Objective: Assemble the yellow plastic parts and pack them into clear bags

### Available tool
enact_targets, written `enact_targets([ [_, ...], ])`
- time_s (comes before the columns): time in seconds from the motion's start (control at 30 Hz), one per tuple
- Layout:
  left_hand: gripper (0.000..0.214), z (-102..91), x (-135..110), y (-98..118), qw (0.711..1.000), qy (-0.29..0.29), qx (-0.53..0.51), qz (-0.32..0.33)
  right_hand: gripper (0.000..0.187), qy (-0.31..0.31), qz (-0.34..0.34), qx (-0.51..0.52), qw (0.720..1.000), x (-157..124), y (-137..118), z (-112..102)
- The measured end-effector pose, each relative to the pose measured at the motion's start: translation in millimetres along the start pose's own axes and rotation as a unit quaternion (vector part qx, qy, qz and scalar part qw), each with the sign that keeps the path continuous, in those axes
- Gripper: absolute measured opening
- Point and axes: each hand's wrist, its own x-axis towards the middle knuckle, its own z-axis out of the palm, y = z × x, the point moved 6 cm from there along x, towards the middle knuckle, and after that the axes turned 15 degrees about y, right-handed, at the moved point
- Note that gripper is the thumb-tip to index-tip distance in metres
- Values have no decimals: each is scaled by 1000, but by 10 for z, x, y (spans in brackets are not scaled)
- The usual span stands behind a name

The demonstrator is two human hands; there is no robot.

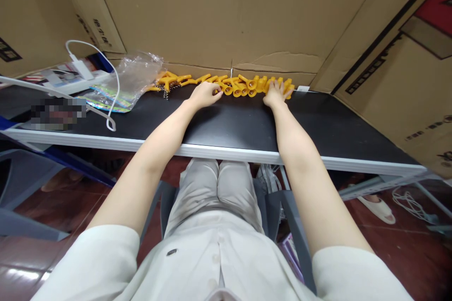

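A row of yellow plastic pieces (243, 85) lies along the back of the black tabletop, against the cardboard. Several at the middle and right turn round, cup-like ends toward me. My right hand (275, 94) rests on the right end of the row, fingers spread over the pieces. At the row's middle, my left hand (206, 95) is curled, thumb and fingers close together beside a yellow piece; what lies between them is hidden. Farther left are loose, branching yellow pieces (168, 80), with small metal springs (166, 91) among them.
Clear plastic bags (132, 82) lie left of the row. Beyond them are a white charger (82, 68) and a looping white cable (118, 85). Cardboard panels (226, 14) wall the table's back and sides. A metal edge (229, 151) runs along its front.
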Motion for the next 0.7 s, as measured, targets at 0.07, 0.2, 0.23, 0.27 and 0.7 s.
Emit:
enact_targets([
  [0.07, 16, 9, -4, 3, 1000, -3, 5, -5, 70, 1, -5, -11, 1000, -40, -30, -67],
  [0.2, 17, -40, 1, -41, 998, 2, 39, -45, 57, 7, 6, -8, 1000, -108, -138, -244],
  [0.23, 17, -89, 7, -74, 996, 13, 52, -67, 56, 4, 12, 0, 1000, -122, -163, -275],
  [0.27, 19, -156, 12, -118, 993, 31, 66, -93, 55, 1, 20, 8, 1000, -130, -182, -296],
  [0.7, 74, -645, -300, -1055, 898, 62, 191, -392, 52, -24, 17, 40, 999, -49, -244, -196],
])
